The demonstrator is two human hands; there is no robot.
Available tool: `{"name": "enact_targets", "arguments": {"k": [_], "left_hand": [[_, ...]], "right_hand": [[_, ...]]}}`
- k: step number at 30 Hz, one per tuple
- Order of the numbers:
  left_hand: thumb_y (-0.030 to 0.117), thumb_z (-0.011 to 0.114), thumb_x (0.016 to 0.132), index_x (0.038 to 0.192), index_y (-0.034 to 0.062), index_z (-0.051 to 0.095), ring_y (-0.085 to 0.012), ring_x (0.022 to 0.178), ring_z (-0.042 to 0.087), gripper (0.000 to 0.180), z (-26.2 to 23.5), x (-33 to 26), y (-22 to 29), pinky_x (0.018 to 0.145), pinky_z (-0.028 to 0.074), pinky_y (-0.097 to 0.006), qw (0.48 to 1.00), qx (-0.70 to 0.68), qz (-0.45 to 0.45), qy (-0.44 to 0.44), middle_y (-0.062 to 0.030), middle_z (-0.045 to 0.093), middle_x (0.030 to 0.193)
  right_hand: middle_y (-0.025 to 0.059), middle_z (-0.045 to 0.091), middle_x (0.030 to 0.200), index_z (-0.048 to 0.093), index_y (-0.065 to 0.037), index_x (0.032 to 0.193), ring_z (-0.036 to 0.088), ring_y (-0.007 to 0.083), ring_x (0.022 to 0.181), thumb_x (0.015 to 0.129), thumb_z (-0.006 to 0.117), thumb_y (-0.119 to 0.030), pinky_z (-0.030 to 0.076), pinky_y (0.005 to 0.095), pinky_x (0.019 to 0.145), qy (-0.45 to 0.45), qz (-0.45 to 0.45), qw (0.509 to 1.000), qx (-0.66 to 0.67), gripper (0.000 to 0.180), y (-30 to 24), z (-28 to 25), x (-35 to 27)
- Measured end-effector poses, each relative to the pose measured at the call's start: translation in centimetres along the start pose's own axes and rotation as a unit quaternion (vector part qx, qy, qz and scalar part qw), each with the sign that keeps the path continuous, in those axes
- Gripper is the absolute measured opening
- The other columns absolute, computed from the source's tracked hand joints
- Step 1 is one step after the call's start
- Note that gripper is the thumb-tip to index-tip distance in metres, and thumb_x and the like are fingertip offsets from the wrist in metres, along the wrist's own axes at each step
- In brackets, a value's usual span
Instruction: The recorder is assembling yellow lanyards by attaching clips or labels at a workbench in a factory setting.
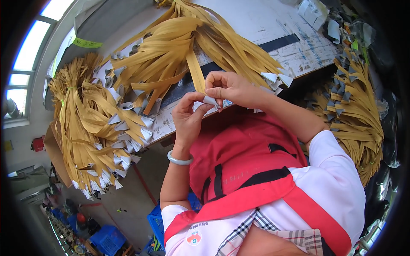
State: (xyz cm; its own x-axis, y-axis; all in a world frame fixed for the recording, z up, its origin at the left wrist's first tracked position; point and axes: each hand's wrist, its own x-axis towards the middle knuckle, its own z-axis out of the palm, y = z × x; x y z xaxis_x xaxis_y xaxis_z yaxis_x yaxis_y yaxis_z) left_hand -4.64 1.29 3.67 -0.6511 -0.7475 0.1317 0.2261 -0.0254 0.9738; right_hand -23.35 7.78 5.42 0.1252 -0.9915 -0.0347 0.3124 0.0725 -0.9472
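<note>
My left hand and my right hand meet at the near edge of a worktable. Together they pinch the end of one mustard-yellow strap, where a small grey-white folded tip sits between my fingers. The strap runs away from me into a big fanned bundle of the same straps lying on the table. A pale green bangle circles my left wrist. A red apron covers my lap below the hands.
A large heap of yellow straps with grey pointed tips hangs over the table's left side. Another pile lies at the right. Loose grey tips rest by my right hand. Blue crates stand on the floor.
</note>
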Motion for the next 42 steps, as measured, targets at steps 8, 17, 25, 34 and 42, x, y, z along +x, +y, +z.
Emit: {"name": "enact_targets", "arguments": {"k": [8, 17, 25, 34, 42], "left_hand": [[-0.013, 0.073, 0.079, 0.091, -0.0007, 0.067, -0.0129, 0.089, 0.062, 0.018, -1.8, 0.3, 0.5, 0.083, 0.049, -0.026, 0.999, -0.022, 0.001, -0.047, -0.0046, 0.067, 0.094], [-0.01, 0.075, 0.079, 0.093, 0.0003, 0.065, -0.0116, 0.089, 0.063, 0.021, -1.8, 0.1, 0.9, 0.083, 0.051, -0.025, 0.998, -0.02, -0.039, -0.048, -0.0043, 0.067, 0.093], [-0.008, 0.074, 0.083, 0.092, 0.0008, 0.065, -0.0084, 0.083, 0.063, 0.015, -1.9, 0.3, 0.1, 0.078, 0.052, -0.024, 0.999, -0.024, -0.047, -0.003, -0.0027, 0.067, 0.092], [-0.011, 0.063, 0.09, 0.098, -0.0043, 0.064, -0.0162, 0.083, 0.068, 0.01, 2.2, 0.0, 3.1, 0.069, 0.059, -0.028, 0.987, -0.073, -0.012, 0.142, -0.0076, 0.063, 0.1], [-0.014, 0.061, 0.087, 0.092, -0.0036, 0.064, -0.015, 0.074, 0.065, 0.012, -2.8, 0.1, 0.9, 0.065, 0.053, -0.026, 0.956, 0.264, 0.12, -0.042, -0.0086, 0.063, 0.089]], "right_hand": [[0.0045, 0.068, 0.086, 0.065, -0.001, 0.099, 0.067, 0.0114, 0.08, 0.089, 0.074, -0.011, 0.055, 0.026, 0.074, -0.102, 0.027, 0.993, -0.045, 0.017, -0.3, -0.7, 0.0], [0.009, 0.07, 0.089, 0.065, 0.001, 0.097, 0.071, 0.0158, 0.079, 0.088, 0.073, -0.005, 0.059, 0.026, 0.07, -0.065, 0.051, 0.996, -0.024, 0.014, -0.9, -0.4, 0.1], [0.0081, 0.07, 0.088, 0.061, -0.001, 0.091, 0.071, 0.0153, 0.078, 0.09, 0.071, -0.006, 0.057, 0.0278, 0.065, -0.007, -0.016, 0.986, -0.168, 0.012, -0.8, 0.2, -0.5], [0.0066, 0.062, 0.087, 0.062, -0.002, 0.091, 0.065, 0.0196, 0.073, 0.088, 0.069, -0.002, 0.05, 0.0312, 0.062, 0.178, -0.289, 0.847, -0.41, 0.008, 2.9, 0.4, 1.0], [0.0, 0.062, 0.076, 0.066, -0.001, 0.092, 0.059, 0.0069, 0.071, 0.098, 0.065, -0.017, 0.048, 0.0229, 0.063, 0.126, -0.023, 0.989, -0.074, 0.017, 2.1, 0.5, -0.7]]}}
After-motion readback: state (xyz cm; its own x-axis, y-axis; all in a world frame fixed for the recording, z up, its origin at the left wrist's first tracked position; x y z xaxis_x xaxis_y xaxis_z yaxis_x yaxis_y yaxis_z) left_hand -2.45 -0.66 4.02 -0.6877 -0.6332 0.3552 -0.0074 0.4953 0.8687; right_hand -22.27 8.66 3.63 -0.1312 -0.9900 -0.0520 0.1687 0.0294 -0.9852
